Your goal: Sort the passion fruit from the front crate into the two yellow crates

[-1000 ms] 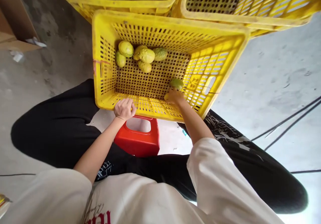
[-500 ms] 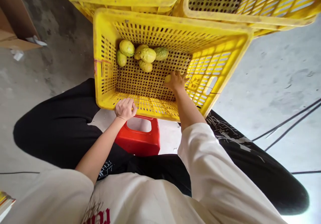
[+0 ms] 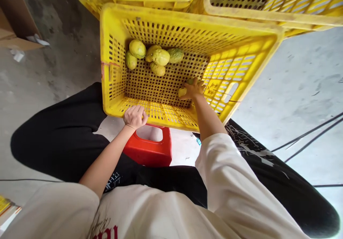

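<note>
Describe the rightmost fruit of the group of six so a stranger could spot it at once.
Find the yellow crate that the left hand grips. Toward its far wall lies a group of six fruits. Yours is the rightmost fruit, bumpy and mottled green, where its neighbours are yellower.

2 arms forward: left hand curled, right hand splayed

Smooth plastic crate, rough-skinned fruit
</note>
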